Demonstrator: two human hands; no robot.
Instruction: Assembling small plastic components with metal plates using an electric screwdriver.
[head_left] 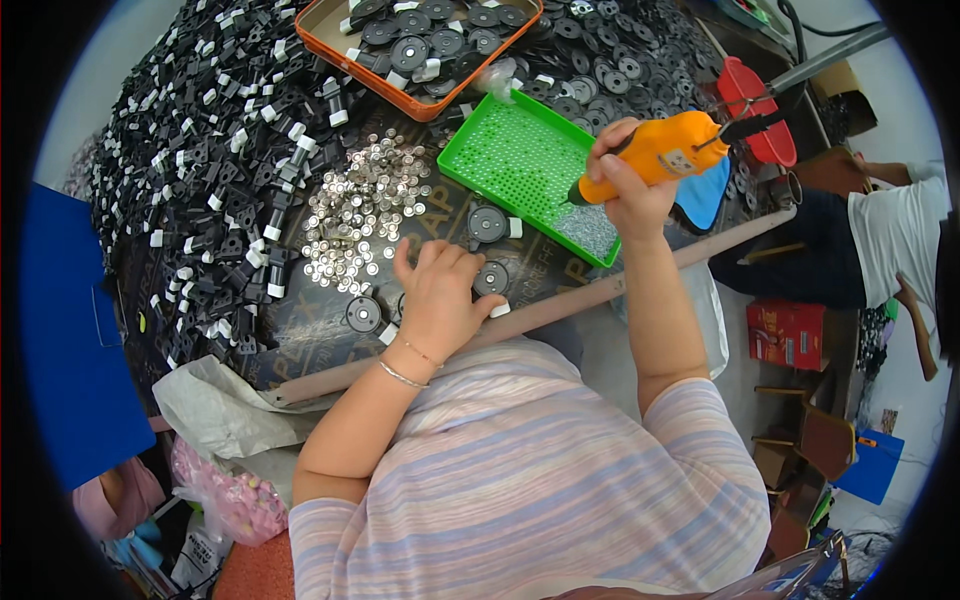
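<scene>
My right hand (635,190) is wrapped around an orange electric screwdriver (660,152), its dark tip angled down over the near end of a green perforated tray (500,150). Small silvery screws (588,228) lie heaped in that end. On the dark worktop my left hand (440,298) has its thumb and forefinger on either side of a black disc-shaped part (492,278) with a white block. Another such part (488,225) lies just beyond it, and a third disc (363,314) is left of the hand. Some of what is under the palm is hidden.
Small round metal pieces (365,205) are piled left of the tray. Black parts with white ends (220,190) cover the left side. An orange-rimmed tray (420,108) of discs stands at the back. A pipe (540,312) runs along the front edge; another person (895,245) stands at right.
</scene>
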